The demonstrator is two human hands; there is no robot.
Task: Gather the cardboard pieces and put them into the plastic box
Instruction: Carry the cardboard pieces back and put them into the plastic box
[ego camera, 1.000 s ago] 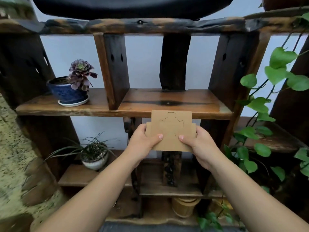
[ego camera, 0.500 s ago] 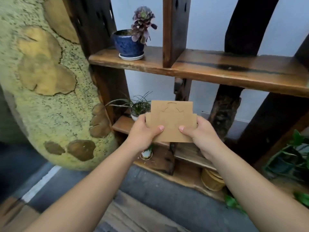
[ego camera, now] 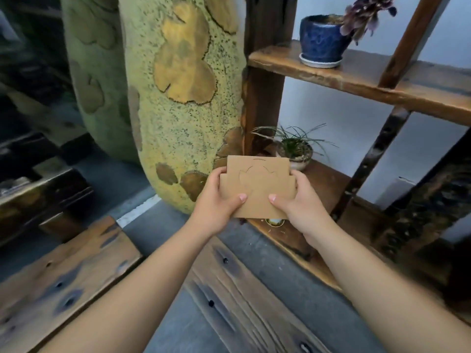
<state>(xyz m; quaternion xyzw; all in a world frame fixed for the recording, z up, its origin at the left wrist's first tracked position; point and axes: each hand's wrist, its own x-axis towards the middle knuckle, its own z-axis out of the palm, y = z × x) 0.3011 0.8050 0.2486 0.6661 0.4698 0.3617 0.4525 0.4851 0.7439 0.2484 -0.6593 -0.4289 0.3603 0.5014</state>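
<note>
I hold a small stack of brown cardboard pieces (ego camera: 257, 184) upright in front of me, the top one with curved cut lines on its face. My left hand (ego camera: 219, 197) grips the stack's left side, thumb on its face. My right hand (ego camera: 298, 200) grips the right side the same way. The plastic box is not in view.
A big yellow-green speckled column (ego camera: 163, 98) stands to the left. A dark wooden shelf unit (ego camera: 356, 82) on the right carries a blue plant pot (ego camera: 322, 39) and a small grassy plant (ego camera: 295, 149). Wooden planks (ego camera: 63, 273) lie on the grey floor below.
My view has swung left and down, away from the shelf front toward the column and floor. Both hands keep the same grip on the cardboard stack.
</note>
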